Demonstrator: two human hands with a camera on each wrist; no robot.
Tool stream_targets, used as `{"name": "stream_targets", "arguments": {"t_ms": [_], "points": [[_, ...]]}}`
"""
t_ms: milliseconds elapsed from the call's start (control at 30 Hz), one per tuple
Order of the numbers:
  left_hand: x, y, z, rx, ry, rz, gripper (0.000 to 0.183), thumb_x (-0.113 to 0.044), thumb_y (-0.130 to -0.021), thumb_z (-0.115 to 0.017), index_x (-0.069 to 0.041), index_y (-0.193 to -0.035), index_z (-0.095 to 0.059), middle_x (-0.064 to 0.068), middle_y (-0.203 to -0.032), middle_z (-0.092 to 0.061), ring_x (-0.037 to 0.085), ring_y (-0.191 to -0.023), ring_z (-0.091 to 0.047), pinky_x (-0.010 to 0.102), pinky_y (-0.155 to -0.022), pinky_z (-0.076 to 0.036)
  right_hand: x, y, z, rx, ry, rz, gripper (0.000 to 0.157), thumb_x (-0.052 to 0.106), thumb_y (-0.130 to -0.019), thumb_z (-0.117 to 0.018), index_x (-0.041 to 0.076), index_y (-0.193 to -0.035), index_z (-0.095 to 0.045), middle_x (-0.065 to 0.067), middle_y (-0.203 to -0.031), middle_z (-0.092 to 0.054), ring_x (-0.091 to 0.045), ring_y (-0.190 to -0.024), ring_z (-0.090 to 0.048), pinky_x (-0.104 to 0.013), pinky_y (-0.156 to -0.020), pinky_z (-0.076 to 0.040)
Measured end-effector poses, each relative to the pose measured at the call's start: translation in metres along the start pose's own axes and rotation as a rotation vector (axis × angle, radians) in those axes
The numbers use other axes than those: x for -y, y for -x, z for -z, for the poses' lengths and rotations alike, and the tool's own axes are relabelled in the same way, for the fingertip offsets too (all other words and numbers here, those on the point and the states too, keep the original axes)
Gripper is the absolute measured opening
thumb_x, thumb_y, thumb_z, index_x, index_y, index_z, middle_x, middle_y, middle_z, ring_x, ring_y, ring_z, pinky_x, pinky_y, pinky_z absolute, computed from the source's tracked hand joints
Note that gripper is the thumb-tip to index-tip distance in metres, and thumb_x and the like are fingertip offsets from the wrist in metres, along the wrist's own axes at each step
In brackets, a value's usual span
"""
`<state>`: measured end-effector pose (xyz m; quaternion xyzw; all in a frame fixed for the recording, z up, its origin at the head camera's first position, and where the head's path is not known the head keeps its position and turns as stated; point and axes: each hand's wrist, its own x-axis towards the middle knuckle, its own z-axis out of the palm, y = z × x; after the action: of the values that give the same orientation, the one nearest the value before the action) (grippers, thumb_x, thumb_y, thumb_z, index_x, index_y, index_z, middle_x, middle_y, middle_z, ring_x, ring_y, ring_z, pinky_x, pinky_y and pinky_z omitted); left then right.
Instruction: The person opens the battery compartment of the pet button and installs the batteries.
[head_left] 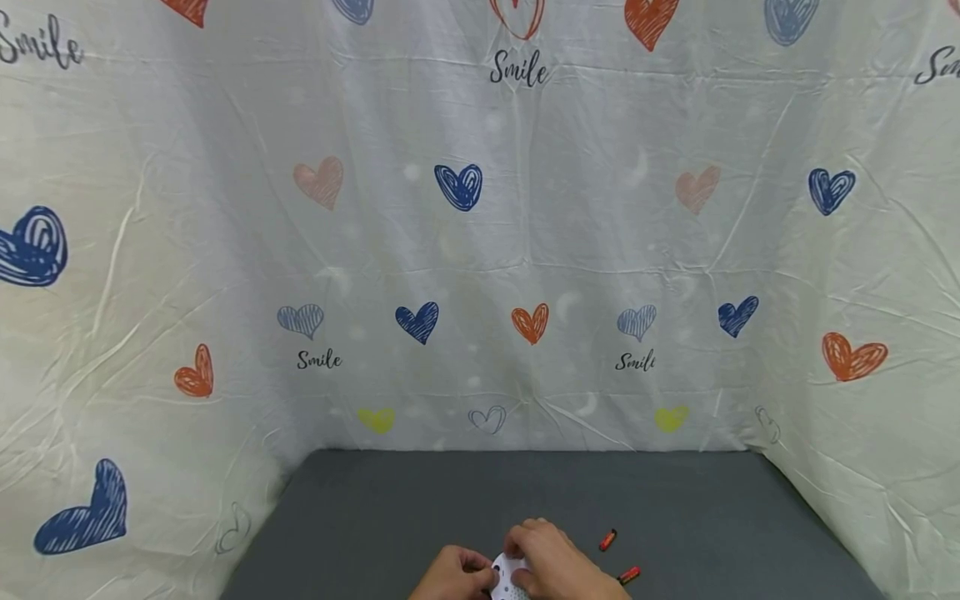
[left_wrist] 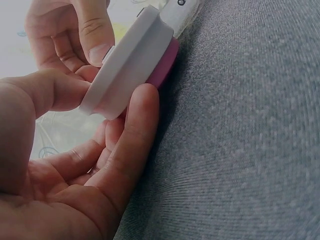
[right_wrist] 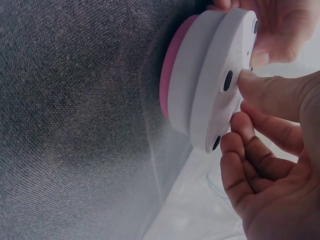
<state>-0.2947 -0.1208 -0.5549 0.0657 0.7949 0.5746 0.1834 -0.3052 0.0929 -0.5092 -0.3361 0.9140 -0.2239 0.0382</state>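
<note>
A thick white round device [head_left: 504, 575] with a pink underside [right_wrist: 175, 60] rests pink side down on the dark grey table. Its upper face carries black rubber feet [right_wrist: 228, 80] and a patch of tiny holes. My left hand [head_left: 456, 575] grips the rim, thumb on top and a fingertip against the side near the pink part. Over the same face, my right hand [head_left: 551, 562] sets its thumb [right_wrist: 257, 90] beside one black foot, with the other fingers curled at the face's edge. Part of the device is hidden under the right hand.
Two small orange-and-black batteries, one farther back [head_left: 608, 540] and one nearer [head_left: 629, 575], lie on the table [head_left: 375, 508] to the right of my right hand. A pale curtain [head_left: 570, 233] printed with hearts and "Smile" hangs behind the table and along both sides.
</note>
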Motion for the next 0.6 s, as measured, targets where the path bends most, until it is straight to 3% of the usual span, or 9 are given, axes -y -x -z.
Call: {"name": "stream_targets", "arguments": {"t_ms": [267, 600], "points": [[0.0017, 0.0022, -0.0014, -0.012, 0.027, -0.027, 0.017, -0.014, -0.089, -0.067, 0.001, -0.095, -0.073, 0.003, -0.080, -0.072, 0.014, -0.070, -0.070, 0.028, -0.063, -0.055, -0.0003, 0.0010, -0.0005, -0.015, 0.032, 0.044, 0.018, 0.012, -0.086, -0.076, 0.019, -0.101, -0.070, 0.012, -0.092, -0.062, 0.000, -0.084, -0.055, -0.023, -0.070, -0.049], [0.0015, 0.0018, -0.0027, -0.010, 0.050, -0.012, 0.018, -0.014, -0.089, -0.067, 0.002, -0.097, -0.073, 0.004, -0.081, -0.072, 0.015, -0.070, -0.070, 0.029, -0.063, -0.056, 0.0017, 0.0032, -0.0005, -0.044, 0.064, 0.058, 0.018, 0.014, -0.084, -0.077, 0.019, -0.100, -0.070, 0.011, -0.093, -0.062, -0.001, -0.085, -0.055, -0.024, -0.070, -0.048]]}}
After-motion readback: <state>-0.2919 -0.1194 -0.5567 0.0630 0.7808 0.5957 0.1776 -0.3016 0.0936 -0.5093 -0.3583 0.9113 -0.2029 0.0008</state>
